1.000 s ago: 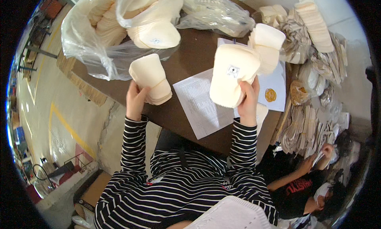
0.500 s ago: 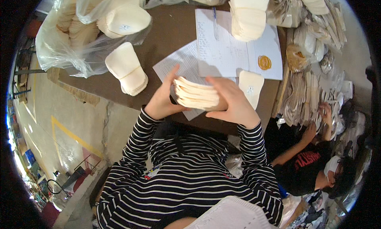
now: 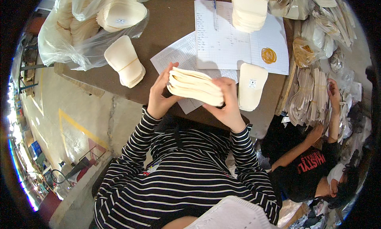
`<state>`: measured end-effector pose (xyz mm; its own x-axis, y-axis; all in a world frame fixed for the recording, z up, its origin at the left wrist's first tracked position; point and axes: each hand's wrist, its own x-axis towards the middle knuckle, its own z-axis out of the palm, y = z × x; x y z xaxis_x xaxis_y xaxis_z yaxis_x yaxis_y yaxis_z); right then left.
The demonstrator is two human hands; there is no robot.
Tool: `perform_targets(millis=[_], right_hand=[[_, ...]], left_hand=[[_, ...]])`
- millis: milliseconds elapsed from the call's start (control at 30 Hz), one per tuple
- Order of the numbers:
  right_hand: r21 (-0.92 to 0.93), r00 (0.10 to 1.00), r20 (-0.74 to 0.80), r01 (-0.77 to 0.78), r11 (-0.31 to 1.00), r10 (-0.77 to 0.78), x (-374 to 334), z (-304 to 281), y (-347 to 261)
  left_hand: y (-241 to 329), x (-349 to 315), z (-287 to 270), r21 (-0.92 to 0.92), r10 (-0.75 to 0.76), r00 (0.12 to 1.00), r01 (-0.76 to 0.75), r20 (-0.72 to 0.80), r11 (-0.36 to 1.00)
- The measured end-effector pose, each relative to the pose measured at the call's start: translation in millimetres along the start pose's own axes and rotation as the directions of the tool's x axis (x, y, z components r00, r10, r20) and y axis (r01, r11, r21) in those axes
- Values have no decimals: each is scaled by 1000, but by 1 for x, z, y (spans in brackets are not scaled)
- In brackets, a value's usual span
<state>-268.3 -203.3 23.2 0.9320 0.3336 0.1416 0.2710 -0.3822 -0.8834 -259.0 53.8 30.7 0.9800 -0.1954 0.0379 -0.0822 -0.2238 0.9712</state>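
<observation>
Between my two hands, above the near edge of the brown table, is a thick stack of cream insole-shaped pads, its layered edges facing me. My left hand grips the left end, thumb below and fingers behind. At the right end my right hand has its fingers and thumb closed on the stack. Just right of it lies a single cream pad with a small label. Left of my hands rests a banded bundle of the same pads. Under the held stack are printed sheets.
An open notebook carries a pen, yellow rubber bands and another pad stack. Plastic bags of pads fill the far left. On the right, a co-worker handles bundled pieces.
The held stack has tilted, its right end now lower and nearer me. My right fingers have closed in on its end. The whole view has shifted slightly.
</observation>
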Motion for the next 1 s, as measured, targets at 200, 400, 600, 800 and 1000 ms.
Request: perform_targets(millis=[200, 400, 600, 800, 1000], right_hand=[[-172, 997, -47, 48, 984, -56, 8, -11, -17], [-73, 1000, -4, 25, 997, -25, 3, -18, -15], [-83, 999, -10, 47, 995, -48, 3, -14, -19], [-92, 997, -41, 55, 994, -59, 5, -12, -15], [142, 1000, 9, -20, 990, 18, 18, -15, -16]], left_hand=[[1, 0, -12, 312, 27, 945, -135, 327, 940], [3, 2, -19, 153, 131, 973, -162, 192, 975], [10, -3, 5, 87, 160, 970, -178, 180, 980], [3, -7, 5, 280, 230, 963, -184, -141, 942], [10, 0, 11, -50, 30, 980, -41, -196, 998]])
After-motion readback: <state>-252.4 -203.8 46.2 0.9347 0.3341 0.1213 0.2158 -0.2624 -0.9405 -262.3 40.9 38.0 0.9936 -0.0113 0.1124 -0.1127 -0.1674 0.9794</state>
